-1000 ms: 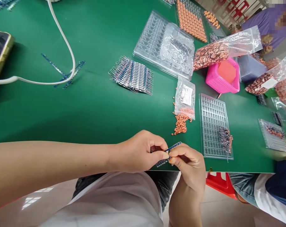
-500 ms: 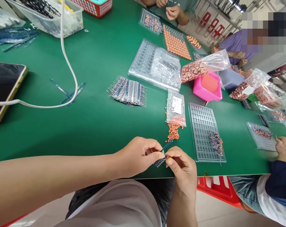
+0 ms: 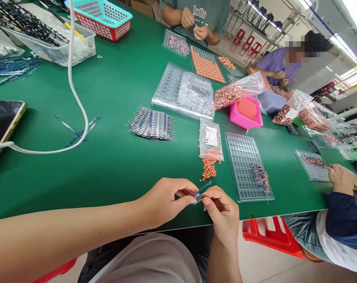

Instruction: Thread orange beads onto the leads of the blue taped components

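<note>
My left hand [image 3: 169,202] pinches a small dark blue strip of components [image 3: 199,195] between thumb and fingers near the table's front edge. At the strip's right end, my right hand [image 3: 222,208] has its thumb and forefinger pressed together; whatever sits between those fingertips is too small to make out. Just beyond the hands lie small orange rings [image 3: 209,167], spilled at the mouth of a clear labelled bag [image 3: 211,137]. A clear ribbed tray [image 3: 241,163] with a heap of wired parts [image 3: 261,179] is to the right. Farther left lies a stack of strips [image 3: 153,124].
A white cable [image 3: 78,94] curves over the green table [image 3: 113,94] near a phone [image 3: 4,122]. A pink basket [image 3: 234,118], clear trays [image 3: 166,88] and bags of rings [image 3: 230,94] stand behind. Other people work opposite and at the right.
The camera view has tilted up, showing more of the people and room behind. Both hands stay together at the strip, which has turned slightly between the fingers.
</note>
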The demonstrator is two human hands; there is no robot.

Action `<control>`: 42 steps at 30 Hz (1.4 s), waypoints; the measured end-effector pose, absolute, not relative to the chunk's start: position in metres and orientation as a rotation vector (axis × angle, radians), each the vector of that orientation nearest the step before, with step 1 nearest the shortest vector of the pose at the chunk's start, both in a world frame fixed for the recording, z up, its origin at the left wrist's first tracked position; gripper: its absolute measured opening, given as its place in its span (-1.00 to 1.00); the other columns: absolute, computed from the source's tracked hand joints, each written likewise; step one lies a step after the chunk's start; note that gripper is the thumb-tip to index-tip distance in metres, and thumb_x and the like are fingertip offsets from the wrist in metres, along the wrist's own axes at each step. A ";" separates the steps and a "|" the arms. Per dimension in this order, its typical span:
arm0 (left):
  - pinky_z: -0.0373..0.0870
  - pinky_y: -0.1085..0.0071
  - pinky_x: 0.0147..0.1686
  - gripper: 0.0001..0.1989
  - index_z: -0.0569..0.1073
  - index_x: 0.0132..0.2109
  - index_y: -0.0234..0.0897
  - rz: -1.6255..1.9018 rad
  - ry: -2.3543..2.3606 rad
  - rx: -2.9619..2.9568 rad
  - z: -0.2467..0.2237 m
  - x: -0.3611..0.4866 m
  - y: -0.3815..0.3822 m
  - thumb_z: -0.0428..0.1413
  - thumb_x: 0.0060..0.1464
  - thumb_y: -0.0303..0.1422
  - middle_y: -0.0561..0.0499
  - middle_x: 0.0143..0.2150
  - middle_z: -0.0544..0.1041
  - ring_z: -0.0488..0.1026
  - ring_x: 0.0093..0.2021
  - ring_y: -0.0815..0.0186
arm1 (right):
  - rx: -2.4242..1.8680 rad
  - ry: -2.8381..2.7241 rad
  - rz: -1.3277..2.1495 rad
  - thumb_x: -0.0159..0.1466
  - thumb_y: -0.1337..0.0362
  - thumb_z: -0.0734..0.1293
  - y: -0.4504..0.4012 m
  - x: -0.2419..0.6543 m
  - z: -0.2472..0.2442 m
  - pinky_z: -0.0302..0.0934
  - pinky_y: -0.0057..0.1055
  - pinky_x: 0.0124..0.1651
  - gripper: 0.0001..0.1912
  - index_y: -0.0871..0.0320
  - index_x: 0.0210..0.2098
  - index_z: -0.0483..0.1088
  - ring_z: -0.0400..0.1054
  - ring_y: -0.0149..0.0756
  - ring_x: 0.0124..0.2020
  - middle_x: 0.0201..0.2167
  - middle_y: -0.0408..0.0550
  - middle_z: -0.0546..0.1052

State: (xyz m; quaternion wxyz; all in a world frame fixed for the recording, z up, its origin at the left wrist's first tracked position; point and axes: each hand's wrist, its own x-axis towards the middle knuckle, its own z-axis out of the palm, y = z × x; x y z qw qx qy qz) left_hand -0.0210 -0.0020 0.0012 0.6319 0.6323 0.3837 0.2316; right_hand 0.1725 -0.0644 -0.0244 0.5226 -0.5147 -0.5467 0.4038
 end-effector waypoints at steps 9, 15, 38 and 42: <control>0.28 0.45 -0.34 -0.73 0.56 -0.26 -0.22 0.547 0.707 1.757 -0.006 -0.030 -0.005 -0.02 0.28 -0.33 0.05 -0.37 0.54 0.39 -0.38 0.35 | -1.069 -1.226 1.244 0.23 0.19 0.50 -0.063 0.175 -0.026 0.15 -0.46 -0.46 -0.91 0.05 -0.32 0.57 0.26 -0.42 -0.51 -0.45 -0.17 0.45; 0.34 0.43 -0.27 -0.76 0.59 -0.24 -0.20 0.537 0.751 1.721 -0.007 -0.027 -0.005 0.02 0.26 -0.30 0.03 -0.31 0.61 0.48 -0.31 0.30 | -1.275 -1.360 1.032 0.27 0.18 0.45 -0.073 0.197 -0.009 0.14 -0.45 -0.44 -0.91 0.06 -0.31 0.56 0.29 -0.39 -0.47 -0.44 -0.15 0.46; 0.35 0.42 -0.28 -0.76 0.57 -0.26 -0.27 0.528 0.922 1.462 0.003 -0.026 0.006 0.11 0.21 -0.22 0.05 -0.37 0.57 0.45 -0.33 0.29 | -1.624 -1.900 0.184 0.38 0.27 0.31 -0.046 0.231 -0.009 0.38 -0.30 -0.18 -0.86 0.09 -0.15 0.53 0.48 -0.25 -0.24 -0.26 -0.02 0.58; 0.37 0.40 -0.25 -0.78 0.56 -0.26 -0.27 0.540 0.923 1.441 0.003 -0.025 0.006 0.11 0.20 -0.24 0.04 -0.35 0.58 0.46 -0.31 0.29 | -1.526 -2.019 0.122 0.37 0.40 0.32 -0.047 0.194 -0.021 0.37 -0.30 -0.19 -0.82 0.08 -0.09 0.52 0.44 -0.25 -0.23 -0.26 -0.02 0.54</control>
